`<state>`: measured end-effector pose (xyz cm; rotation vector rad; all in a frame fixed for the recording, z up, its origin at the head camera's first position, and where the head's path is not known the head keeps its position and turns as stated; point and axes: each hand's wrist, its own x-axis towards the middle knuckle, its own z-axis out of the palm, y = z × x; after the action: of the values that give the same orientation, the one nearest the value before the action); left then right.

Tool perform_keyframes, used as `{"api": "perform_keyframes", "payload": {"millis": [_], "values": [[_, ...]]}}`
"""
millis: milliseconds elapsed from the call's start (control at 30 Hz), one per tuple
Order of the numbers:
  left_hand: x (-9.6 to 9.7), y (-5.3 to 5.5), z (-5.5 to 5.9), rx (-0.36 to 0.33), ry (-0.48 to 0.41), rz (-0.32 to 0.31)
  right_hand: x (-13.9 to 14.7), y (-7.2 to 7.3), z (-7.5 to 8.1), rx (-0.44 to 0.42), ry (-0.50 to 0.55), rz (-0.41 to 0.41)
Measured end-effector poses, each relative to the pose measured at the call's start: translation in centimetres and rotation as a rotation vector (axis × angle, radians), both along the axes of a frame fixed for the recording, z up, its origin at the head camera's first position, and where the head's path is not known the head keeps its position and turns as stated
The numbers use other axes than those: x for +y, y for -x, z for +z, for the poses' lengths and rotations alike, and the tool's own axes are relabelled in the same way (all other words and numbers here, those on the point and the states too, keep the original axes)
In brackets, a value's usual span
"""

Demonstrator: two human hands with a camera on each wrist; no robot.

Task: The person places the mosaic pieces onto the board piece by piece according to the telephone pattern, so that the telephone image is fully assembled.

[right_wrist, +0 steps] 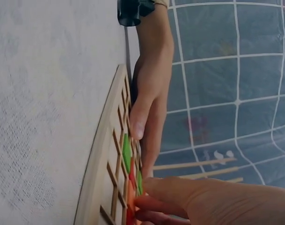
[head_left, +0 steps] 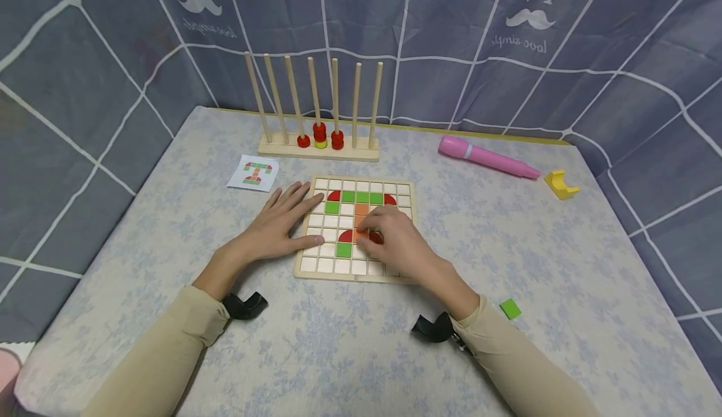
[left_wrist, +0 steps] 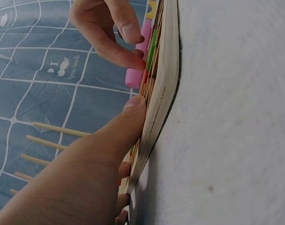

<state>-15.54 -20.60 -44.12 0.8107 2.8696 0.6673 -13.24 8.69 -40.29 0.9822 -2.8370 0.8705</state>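
Observation:
A wooden grid board [head_left: 303,266] lies on the table, with red, green and orange tiles in some of its cells. My left hand [head_left: 276,226] rests spread over the board's left edge, thumb and fingertips on it. Over the middle, the thumb and forefinger of my right hand [head_left: 397,238] pinch an orange tile [head_left: 357,236] in the lower part of the orange column. A red rounded tile [head_left: 346,236] sits left of it, and another is partly hidden under the right hand. In the right wrist view, the right fingertips are right at the orange tile [right_wrist: 131,193].
A pattern card [head_left: 254,173] lies beyond the left hand. Behind the board stands a peg rack [head_left: 361,152] with red and yellow beads. To the right are a pink marker-shaped object [head_left: 491,157], a yellow bracket-like piece [head_left: 560,185] and a loose green tile [head_left: 510,308].

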Motion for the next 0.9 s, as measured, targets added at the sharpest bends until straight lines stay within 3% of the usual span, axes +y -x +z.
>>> {"api": "perform_keyframes", "payload": {"millis": [200, 467, 767, 900], "values": [[0.0, 0.0, 0.0, 0.003, -0.008, -0.006, 2.0, -0.9, 0.6, -0.004, 0.046, 0.008], [-0.1, 0.0, 0.1, 0.000, -0.006, -0.006, 8.3, -2.4, 1.4, -0.046, 0.067, -0.077], [-0.1, -0.1, 0.0, -0.004, 0.001, -0.005, 15.4, -5.3, 1.6, -0.053, 0.003, -0.197], [0.1, -0.1, 0.0, -0.005, -0.008, -0.008, 18.0, -6.3, 1.8, -0.102, -0.061, -0.225]]}}
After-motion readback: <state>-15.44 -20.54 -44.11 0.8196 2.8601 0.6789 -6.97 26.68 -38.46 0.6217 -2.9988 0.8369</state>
